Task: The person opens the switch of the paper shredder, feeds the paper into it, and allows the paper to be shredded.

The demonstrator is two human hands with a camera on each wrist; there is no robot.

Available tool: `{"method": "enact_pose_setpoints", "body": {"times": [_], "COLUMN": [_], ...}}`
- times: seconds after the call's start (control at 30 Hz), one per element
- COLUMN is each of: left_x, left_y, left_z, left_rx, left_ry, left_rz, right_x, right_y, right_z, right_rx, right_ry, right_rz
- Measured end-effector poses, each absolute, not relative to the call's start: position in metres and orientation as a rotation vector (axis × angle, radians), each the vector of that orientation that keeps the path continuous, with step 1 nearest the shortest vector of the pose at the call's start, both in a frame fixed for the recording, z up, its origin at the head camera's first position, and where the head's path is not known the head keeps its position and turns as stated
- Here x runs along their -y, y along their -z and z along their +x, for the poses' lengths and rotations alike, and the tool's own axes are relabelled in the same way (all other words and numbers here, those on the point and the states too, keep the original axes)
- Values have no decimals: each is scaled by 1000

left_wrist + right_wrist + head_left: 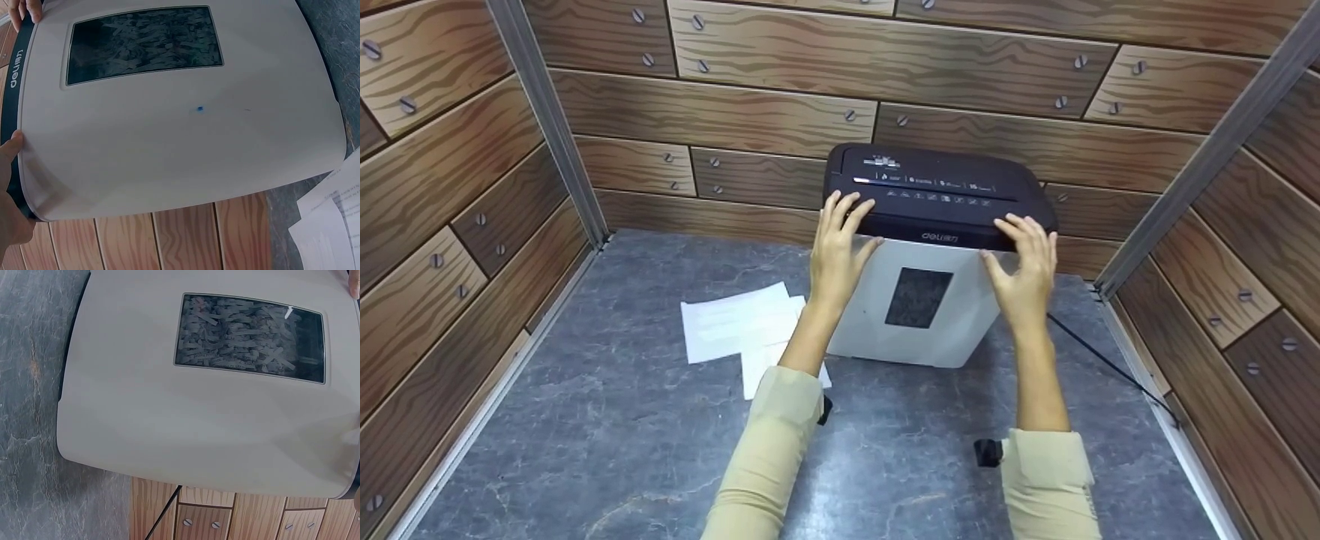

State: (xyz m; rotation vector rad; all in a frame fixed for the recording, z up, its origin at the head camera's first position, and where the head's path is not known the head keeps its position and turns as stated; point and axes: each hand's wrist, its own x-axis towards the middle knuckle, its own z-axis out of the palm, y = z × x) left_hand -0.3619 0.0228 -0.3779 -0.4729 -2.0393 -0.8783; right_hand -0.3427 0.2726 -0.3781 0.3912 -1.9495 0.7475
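Note:
A paper shredder (915, 341) has a light grey bin and a black top (945, 180) lettered "deli". Through its dark front window (247, 337) shredded paper strips show. My left hand (836, 255) grips the left front corner of the black top, fingers over the upper edge and thumb (14, 143) against the front. At the right front corner, my right hand (1027, 274) holds the top the same way. Most of the right hand lies outside the right wrist view. Beside the shredder, to the left, white paper sheets (735, 326) overlap on the grey marbled surface (607, 420).
A black cord (1110, 364) runs from behind the shredder to the right edge of the surface. Wood-patterned panels (780, 112) stand close behind the shredder and along both sides, with grey metal posts (551, 112) at the corners.

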Motion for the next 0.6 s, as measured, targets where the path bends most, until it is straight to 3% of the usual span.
{"method": "enact_pose_setpoints", "body": {"times": [0.6], "left_x": [-23], "left_y": [378], "left_z": [-362], "left_rx": [2045], "left_ry": [866], "left_rz": [-461], "right_x": [-273], "right_y": [378], "right_z": [-342], "right_rx": [1954], "right_ry": [-745], "right_rz": [391]}}
